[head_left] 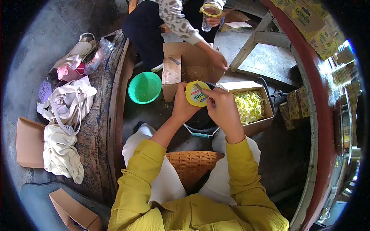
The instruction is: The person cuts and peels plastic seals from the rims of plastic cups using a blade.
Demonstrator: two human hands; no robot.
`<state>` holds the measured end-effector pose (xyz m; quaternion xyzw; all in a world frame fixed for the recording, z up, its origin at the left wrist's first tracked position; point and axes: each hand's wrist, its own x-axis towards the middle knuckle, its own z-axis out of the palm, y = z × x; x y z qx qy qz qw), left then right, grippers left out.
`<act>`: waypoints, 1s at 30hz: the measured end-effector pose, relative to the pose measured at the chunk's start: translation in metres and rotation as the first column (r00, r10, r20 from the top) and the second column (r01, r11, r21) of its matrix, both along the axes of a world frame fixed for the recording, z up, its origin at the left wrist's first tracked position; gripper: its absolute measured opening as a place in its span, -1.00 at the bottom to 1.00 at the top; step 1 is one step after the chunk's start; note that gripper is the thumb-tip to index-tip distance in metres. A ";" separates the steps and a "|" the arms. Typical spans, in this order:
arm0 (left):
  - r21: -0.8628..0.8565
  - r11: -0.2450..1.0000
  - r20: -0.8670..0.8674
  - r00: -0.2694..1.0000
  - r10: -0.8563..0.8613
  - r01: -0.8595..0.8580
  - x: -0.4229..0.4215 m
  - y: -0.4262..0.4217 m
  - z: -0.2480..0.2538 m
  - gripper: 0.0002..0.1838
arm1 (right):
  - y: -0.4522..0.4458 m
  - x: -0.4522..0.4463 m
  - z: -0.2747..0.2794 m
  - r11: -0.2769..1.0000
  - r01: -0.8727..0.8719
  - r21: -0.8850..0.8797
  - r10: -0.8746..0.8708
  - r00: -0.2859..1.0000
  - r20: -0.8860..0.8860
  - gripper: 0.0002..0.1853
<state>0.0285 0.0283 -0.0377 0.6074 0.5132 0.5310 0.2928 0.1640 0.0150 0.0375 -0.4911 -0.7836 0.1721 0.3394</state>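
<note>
A round yellow-rimmed lid with a lemon label (195, 97) faces up at the middle of the view. My left hand (184, 103) is wrapped round its left side. Pinched in my right hand (222, 107) is a small flat dark blade-like tool (199, 87), its tip lying over the lid. Below both hands is a dark bucket (200, 133) with a turquoise handle grip. Just right of my right hand, an open cardboard box (257, 125) holds many small yellow-wrapped pieces (246, 106).
Across from me, a co-worker (175, 19) holds a yellow-rimmed clear cup (208, 17) and reaches over an open carton (173, 73). A green basin (145, 87) stands at left. Bags (65, 102) lie on a patterned bench (96, 127). A wooden frame (250, 44) stands upper right.
</note>
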 end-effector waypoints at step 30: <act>0.020 1.000 -0.044 0.999 0.006 -0.005 0.000 0.003 -0.007 -0.31 | 0.001 -0.001 -0.008 0.999 0.010 0.033 -0.014 0.994 0.104 -0.72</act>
